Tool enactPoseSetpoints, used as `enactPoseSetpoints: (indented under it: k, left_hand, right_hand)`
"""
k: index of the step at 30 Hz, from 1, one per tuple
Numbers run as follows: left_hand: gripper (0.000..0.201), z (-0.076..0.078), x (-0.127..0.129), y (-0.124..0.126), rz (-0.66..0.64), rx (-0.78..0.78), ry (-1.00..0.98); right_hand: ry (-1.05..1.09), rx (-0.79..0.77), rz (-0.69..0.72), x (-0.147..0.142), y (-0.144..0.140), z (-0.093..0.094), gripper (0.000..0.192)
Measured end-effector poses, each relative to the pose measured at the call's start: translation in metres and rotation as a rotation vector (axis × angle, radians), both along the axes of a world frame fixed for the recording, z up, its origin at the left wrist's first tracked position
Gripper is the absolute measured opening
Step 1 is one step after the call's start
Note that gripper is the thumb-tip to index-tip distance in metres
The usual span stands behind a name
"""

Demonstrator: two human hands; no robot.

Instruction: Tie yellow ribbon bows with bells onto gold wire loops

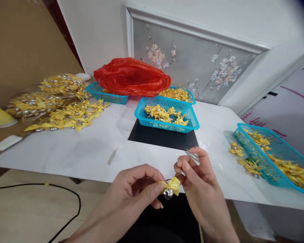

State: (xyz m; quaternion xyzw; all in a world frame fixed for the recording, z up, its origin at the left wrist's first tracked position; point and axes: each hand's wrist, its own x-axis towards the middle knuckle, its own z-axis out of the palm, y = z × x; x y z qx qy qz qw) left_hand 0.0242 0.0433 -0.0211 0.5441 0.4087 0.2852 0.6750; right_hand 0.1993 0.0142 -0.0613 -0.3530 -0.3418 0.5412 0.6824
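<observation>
left hand [135, 189]: fingers pinched shut on the bow [172, 185], thumb and forefinger on its left loop
right hand [197, 179]: fingers closed around tweezers [192, 156]; tips come down toward the bow's knot, contact hidden by the fingers
bow: yellow ribbon with a silver bell [168, 193] hanging under it; held in the air just off the near edge of the surface [91, 152], between both hands
near basket [167, 116]: blue, some finished bows inside, on a black mat [162, 138]
right basket [276, 158]: blue, more bows, a few loose beside it
far left: pile [58, 101] of bows and bells
back: red bag [131, 77] over another basket
risk 1: light pinch on one loop only; a tweezer tug could pull the bow free, likely dropping it to the floor since it's off the surface
risk 2: tweezer tips could snag or fray the ribbon, or loosen the knot so the bell falls off
risk 3: tips close to the left fingertips; a slip could jab them
</observation>
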Motion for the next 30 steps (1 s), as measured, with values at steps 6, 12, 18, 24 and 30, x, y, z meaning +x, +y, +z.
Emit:
enactPoseSetpoints:
  k: [6, 12, 18, 24, 30]
  left_hand:
    - [0.014, -0.003, -0.002, 0.001, -0.002, 0.029, -0.003]
    - [0.010, -0.005, 0.000, 0.001, -0.023, 0.025, -0.047]
    - [0.014, -0.005, 0.007, 0.000, 0.011, 0.122, -0.010]
    - [0.024, -0.003, 0.009, 0.000, 0.050, 0.303, 0.004]
    - [0.049, -0.006, -0.003, 0.000, 0.187, 0.555, 0.106]
  right_hand:
    - [-0.532, 0.012, 0.114, 0.012, -0.014, 0.009, 0.016]
    - [-0.688, 0.034, 0.113, 0.005, -0.015, 0.023, 0.021]
    - [-0.554, -0.077, 0.091, -0.007, -0.011, 0.019, 0.032]
    - [-0.362, -0.127, 0.087, -0.015, -0.012, 0.005, 0.031]
    - [-0.598, -0.015, -0.028, -0.015, -0.013, 0.011, 0.029]
